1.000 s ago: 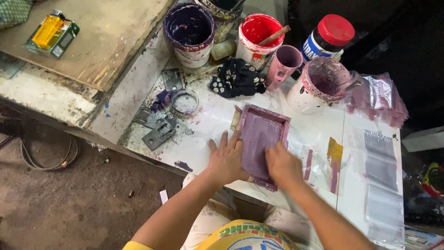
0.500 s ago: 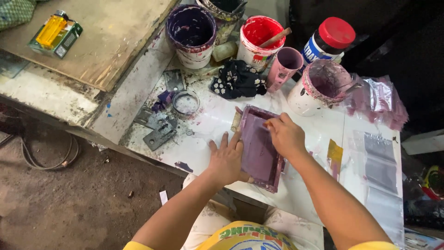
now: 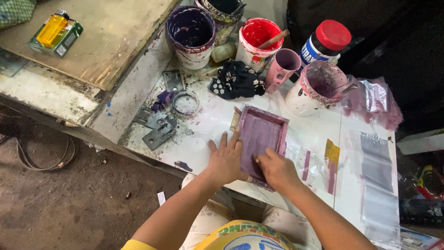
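A small wooden printing frame point(image 3: 263, 129), stained purple, lies on the white table point(image 3: 212, 120) in front of me. My left hand point(image 3: 225, 159) rests flat on the frame's left edge with the fingers spread, pressing it down. My right hand point(image 3: 277, 170) sits at the near end inside the frame. Its fingers are curled around a small scraper point(image 3: 256, 159), of which only a pale edge shows. Clear plastic bags point(image 3: 305, 159) lie under and to the right of the frame, with a yellow-and-purple printed strip point(image 3: 331, 153) on them.
Behind the frame stand a purple paint bucket point(image 3: 192, 28), a red paint bucket point(image 3: 256, 34) with a stick, a pink cup point(image 3: 284, 65), a purple-stained mug point(image 3: 319, 88), a red-lidded jar point(image 3: 323, 44) and a dark cloth point(image 3: 236, 81). Metal plates point(image 3: 157, 129) lie left; more bags point(image 3: 374, 162) lie right.
My right hand went from the near end of the frame to its far end, then drew back toward me along the frame. The left hand stayed on the frame's left edge.
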